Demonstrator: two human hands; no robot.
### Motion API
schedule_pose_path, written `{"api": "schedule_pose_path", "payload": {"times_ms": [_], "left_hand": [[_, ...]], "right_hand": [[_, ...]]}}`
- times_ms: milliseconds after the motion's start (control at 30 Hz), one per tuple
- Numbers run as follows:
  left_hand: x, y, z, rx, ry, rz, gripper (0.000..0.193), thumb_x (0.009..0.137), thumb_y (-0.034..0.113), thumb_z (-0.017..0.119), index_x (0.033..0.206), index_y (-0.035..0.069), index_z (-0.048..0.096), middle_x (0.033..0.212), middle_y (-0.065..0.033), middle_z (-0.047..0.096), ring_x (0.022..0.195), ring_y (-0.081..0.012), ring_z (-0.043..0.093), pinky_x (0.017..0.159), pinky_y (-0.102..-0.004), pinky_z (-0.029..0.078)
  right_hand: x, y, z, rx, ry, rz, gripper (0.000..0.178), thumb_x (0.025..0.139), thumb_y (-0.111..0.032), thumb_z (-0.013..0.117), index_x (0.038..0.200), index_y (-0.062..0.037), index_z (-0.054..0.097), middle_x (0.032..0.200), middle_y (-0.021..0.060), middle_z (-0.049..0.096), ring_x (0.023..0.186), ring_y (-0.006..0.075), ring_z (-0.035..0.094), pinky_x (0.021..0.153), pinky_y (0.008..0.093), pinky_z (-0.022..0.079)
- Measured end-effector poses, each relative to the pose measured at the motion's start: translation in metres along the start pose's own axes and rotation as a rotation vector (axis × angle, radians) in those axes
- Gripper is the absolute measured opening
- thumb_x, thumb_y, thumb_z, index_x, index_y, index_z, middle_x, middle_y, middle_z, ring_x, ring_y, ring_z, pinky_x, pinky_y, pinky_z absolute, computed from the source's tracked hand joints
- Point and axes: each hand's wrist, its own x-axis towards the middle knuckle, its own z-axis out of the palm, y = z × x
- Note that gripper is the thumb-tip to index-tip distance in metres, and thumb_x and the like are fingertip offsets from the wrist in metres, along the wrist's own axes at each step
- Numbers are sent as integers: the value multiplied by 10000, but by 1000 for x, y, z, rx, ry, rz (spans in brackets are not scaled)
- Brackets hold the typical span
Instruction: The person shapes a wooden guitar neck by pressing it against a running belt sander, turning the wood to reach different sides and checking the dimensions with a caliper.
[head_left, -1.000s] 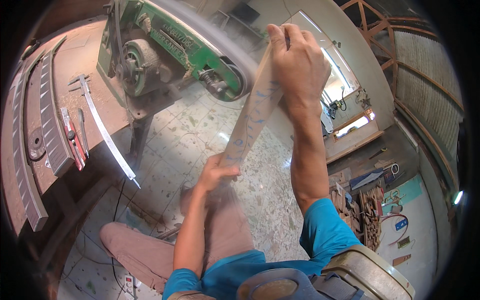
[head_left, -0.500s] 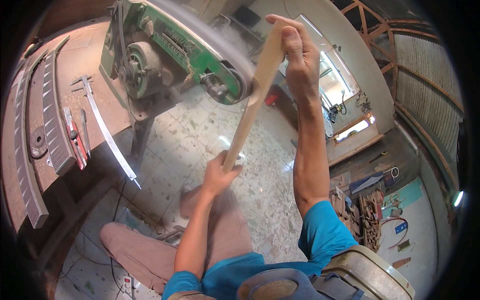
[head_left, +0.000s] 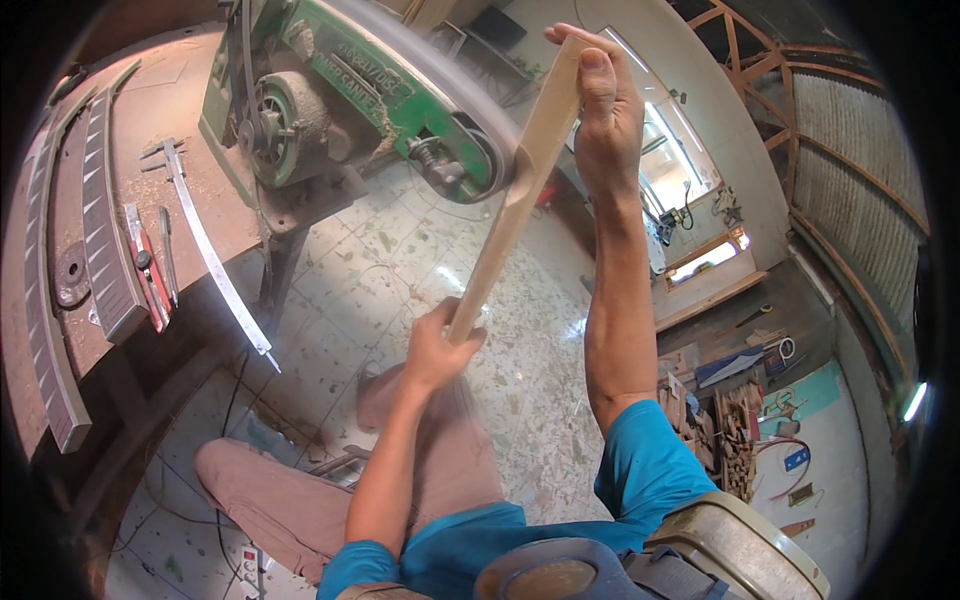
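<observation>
A long, pale wooden piece [head_left: 507, 212] slants between my two hands, wide at its upper end and narrow at its lower end. My left hand [head_left: 440, 346] is wrapped round the narrow lower end. At the wide upper end, my right hand [head_left: 606, 115] grips it, with the thumb on the near face and the fingers behind. The wood's middle is against or very close to the rounded nose of a green belt sander [head_left: 370, 90]; exact contact is hard to tell. The sander's belt [head_left: 440, 62] looks blurred.
On the workbench [head_left: 190, 70] at left lie a caliper [head_left: 205, 225], a red utility knife [head_left: 152, 280], a pen-like tool [head_left: 167, 255] and long curved strips [head_left: 108, 220]. A power strip [head_left: 249, 572] and cables are on the tiled floor. Wood offcuts [head_left: 738, 430] are piled at right.
The wooden piece has shifted slightly right at its upper end, along with my right hand. My left hand keeps nearly the same place on the lower end.
</observation>
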Motion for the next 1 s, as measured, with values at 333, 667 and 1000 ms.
{"api": "schedule_pose_path", "payload": {"times_ms": [333, 667, 1000], "left_hand": [[2, -4, -7, -91, -88, -43, 439, 769, 230, 792, 1110, -37, 721, 919, -167, 747, 822, -213, 715, 801, -353, 545], [9, -21, -7, -285, -198, -122, 473, 786, 226, 803, 1175, -30, 720, 921, -118, 735, 880, -169, 684, 819, -335, 533], [-1, -7, 3, -6, 25, -33, 405, 749, 165, 790, 1098, -27, 717, 893, -177, 738, 822, -237, 714, 767, -358, 542]], "right_hand": [[-2, -4, 8, -170, 86, 14, 464, 1114, -444, 446, 1218, -52, 672, 1169, 81, 711, 1070, 159, 639, 925, 306, 496], [-1, -8, 14, -522, 186, -49, 426, 1110, -393, 474, 1164, -26, 683, 994, 97, 729, 852, 161, 653, 807, 314, 520], [-4, 1, 6, 11, 59, -33, 477, 1126, -439, 406, 1282, -39, 612, 1222, 92, 679, 970, 133, 613, 872, 293, 507]]}}
